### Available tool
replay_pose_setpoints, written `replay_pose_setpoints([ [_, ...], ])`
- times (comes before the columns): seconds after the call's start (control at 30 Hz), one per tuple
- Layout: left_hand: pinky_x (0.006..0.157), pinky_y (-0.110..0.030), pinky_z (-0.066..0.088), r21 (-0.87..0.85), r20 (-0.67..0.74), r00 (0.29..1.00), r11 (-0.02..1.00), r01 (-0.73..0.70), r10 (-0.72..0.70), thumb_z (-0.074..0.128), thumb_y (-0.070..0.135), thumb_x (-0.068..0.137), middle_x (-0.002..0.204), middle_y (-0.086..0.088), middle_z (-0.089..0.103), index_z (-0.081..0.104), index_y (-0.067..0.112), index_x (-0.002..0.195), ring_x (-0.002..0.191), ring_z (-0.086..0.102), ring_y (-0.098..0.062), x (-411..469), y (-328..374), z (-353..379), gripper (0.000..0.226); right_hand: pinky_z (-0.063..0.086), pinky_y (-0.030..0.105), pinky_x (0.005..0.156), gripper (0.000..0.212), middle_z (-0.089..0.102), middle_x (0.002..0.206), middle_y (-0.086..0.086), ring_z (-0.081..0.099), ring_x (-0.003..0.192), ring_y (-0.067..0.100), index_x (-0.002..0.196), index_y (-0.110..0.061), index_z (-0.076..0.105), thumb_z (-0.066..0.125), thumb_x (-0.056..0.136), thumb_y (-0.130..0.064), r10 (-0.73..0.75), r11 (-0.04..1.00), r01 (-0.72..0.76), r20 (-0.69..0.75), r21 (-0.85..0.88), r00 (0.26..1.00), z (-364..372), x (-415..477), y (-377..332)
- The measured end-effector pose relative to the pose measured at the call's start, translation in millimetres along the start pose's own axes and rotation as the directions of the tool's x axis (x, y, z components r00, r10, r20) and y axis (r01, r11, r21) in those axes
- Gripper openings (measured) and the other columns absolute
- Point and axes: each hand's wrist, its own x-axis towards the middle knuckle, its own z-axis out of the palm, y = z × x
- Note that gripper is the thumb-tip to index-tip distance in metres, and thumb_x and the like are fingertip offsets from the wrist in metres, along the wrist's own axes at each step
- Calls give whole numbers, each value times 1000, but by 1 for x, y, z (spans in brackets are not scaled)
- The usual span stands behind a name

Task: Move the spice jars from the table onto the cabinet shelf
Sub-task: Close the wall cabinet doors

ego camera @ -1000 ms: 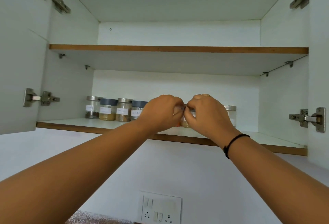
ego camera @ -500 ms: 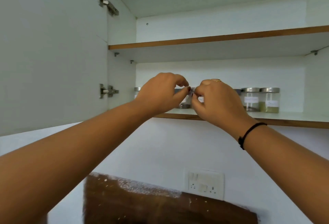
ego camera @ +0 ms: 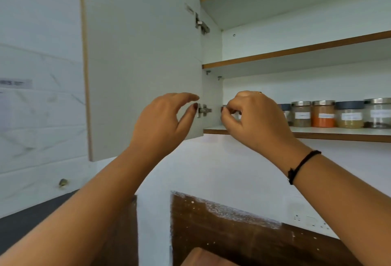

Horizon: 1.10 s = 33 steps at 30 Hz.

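Several labelled spice jars stand in a row on the lower cabinet shelf: a silver-lidded brownish jar, an orange-filled jar, a grey-lidded pale yellow jar and a clear jar. My right hand is at the left end of the row. Its fingers are curled around a jar that it almost wholly hides. My left hand hovers in front of the open door, fingers loosely spread, holding nothing.
The open cabinet door hangs on the left, with its hinge between my hands. An upper shelf sits above the jars. Below are a white wall, a dark wooden panel and a wall socket.
My left hand has let go and drawn away to the left, its fingers opening. The right hand stays curled at the shelf. The view has swung left, bringing the door into sight.
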Motion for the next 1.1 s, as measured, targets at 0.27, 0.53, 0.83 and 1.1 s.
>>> replay_pose_setpoints([
  [0.27,94,-26,52,-76,-111,985,989,126,-134,50,33,103,117,14,70,67,26,124,109,63,-3,-29,-37,-67,29,50,33,54,31,61,69,-3,57,64,12,73,-15,69,53,97,-29,-3,932,12,-25,362,1000,32,-16,-80],
  [0.53,86,-20,49,-394,-171,910,873,287,-376,40,12,105,107,10,74,72,19,109,100,69,-6,-32,-60,-90,33,55,22,63,29,72,77,2,67,72,12,84,-12,74,52,101,-22,180,529,-238,166,815,970,76,-16,-113],
  [0.83,87,-35,57,-722,57,693,450,526,-718,40,18,106,109,-5,75,71,14,105,102,71,-22,-17,-95,-114,32,58,30,63,31,71,78,16,70,69,22,93,2,69,42,104,-9,115,-660,-554,797,507,593,144,-26,-157],
  [1.1,86,-35,55,-791,106,489,225,569,-866,48,23,102,121,-10,68,68,11,99,109,66,-28,-16,-138,-114,24,51,48,102,33,69,114,28,67,109,40,120,7,62,42,105,-15,-110,-903,-420,899,88,424,195,-53,-172],
])
